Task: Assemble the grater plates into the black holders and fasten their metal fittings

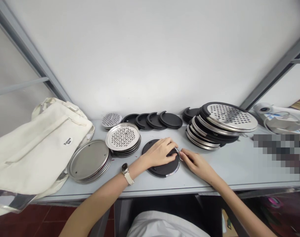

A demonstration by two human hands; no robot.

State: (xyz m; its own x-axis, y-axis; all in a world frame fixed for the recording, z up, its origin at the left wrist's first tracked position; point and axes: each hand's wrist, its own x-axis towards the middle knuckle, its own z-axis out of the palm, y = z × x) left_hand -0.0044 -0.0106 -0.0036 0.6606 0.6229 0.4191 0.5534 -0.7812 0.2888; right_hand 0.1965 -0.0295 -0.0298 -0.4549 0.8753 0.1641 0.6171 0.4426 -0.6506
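Observation:
On the table in front of me lies a black round lid-like disc [162, 169] with a shiny strip along its lower right edge. My left hand [159, 152] rests on top of it, thumb and fingers apart, the fingertips reaching its right side. At that edge a small thin metal ring [181, 157] sticks out. My right hand [195, 163] pinches the ring between thumb and forefinger; its other fingers are curled in. Part of the disc and the ring's attachment are hidden under my fingers.
Left stand stacked metal plates [90, 159], grater plates [122, 136] and a cream bag [41, 144]. Behind are a small grater disc [111, 120] and several black notched covers [171, 120]. Right, a tall stack of black-rimmed graters [229, 117] leans; farther right is a white corded device [275, 110].

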